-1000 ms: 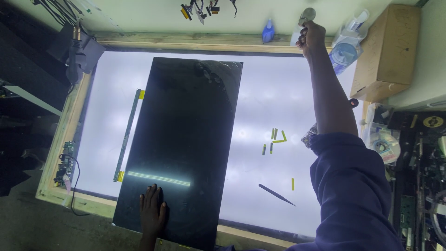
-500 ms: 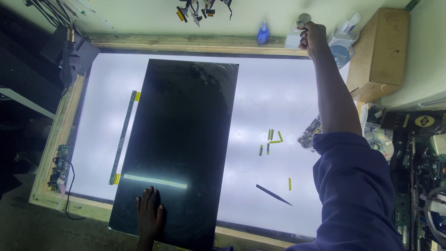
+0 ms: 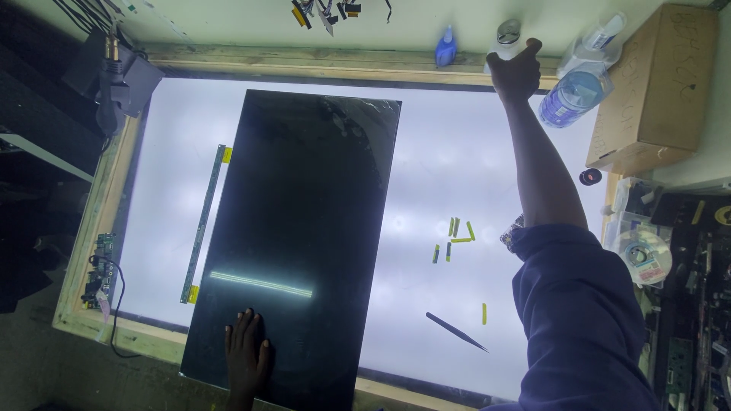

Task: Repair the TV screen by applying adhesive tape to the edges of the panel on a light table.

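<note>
Dark panel [image 3: 304, 236] under left hand [image 3: 247, 354]

R hand [image 3: 516, 72] lifted off the small round can [image 3: 508, 32], now just below it.

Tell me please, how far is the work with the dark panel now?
Done: the dark panel lies flat on the lit table. In hand: the left hand presses its near edge, while the right hand reaches a small round object at the far wooden rim. Left: yellow strips and a dark pointed tool lie loose.
</note>
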